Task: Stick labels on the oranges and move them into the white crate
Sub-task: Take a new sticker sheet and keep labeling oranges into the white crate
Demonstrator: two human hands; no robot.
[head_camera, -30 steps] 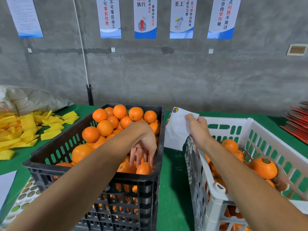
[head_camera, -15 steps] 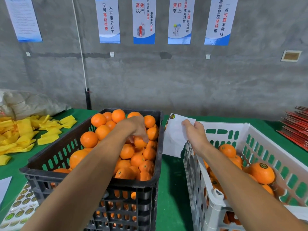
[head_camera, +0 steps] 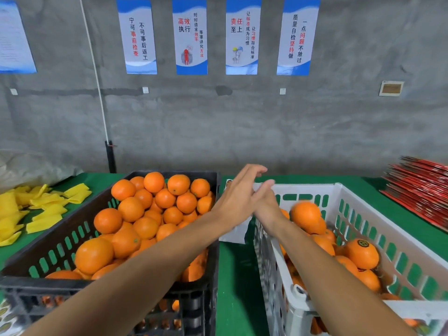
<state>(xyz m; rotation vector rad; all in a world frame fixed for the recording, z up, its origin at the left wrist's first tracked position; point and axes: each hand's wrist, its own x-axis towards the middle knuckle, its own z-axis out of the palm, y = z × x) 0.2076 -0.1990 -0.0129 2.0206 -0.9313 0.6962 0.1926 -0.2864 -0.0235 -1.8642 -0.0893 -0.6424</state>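
Your two forearms cross the frame and meet between the crates. Your left hand (head_camera: pixel 238 194) reaches across from over the black crate (head_camera: pixel 60 241), fingers mostly straight & loosely spread, thumb out toward the tip of your right hand – it holds nothing that shows, just lies against the right. Your right hand (head_camera: pixel 265 202) sits at the near-left corner of the white crate (head_camera: pixel 339 190), fingers pinched on the top edge of a white label sheet (head_camera: pixel 234 235); the sheet hangs down behind both hands into the gap between the crates, one round sticker visible at its top left corner.

Black crate on your left is heaped w/ unlabelled oranges (head_camera: pixel 145 209). White crate on your right holds fewer oranges – one, a labelled orange (head_camera: pixel 362 253), shows a dark round sticker on top; a blurred orange (head_camera: pixel 306 214) lies just right of your right wrist.

Both crates stand on a green table (head_camera: pixel 238 287). Bottom left corner: a sheet of round stickers (head_camera: pixel 7 316), partly cut off. Further left, a pile of yellow foam sleeves (head_camera: pixel 36 209); a pale bag (head_camera: pixel 31 168) behind it. Far right, a stack of red flat items (head_camera: pixel 421 187).

Behind the table: grey concrete wall, four blue-and-white posters (head_camera: pixel 217 36) w/ Chinese text in a row, a fifth at far left, a white cable (head_camera: pixel 97 76) running down to a black post.
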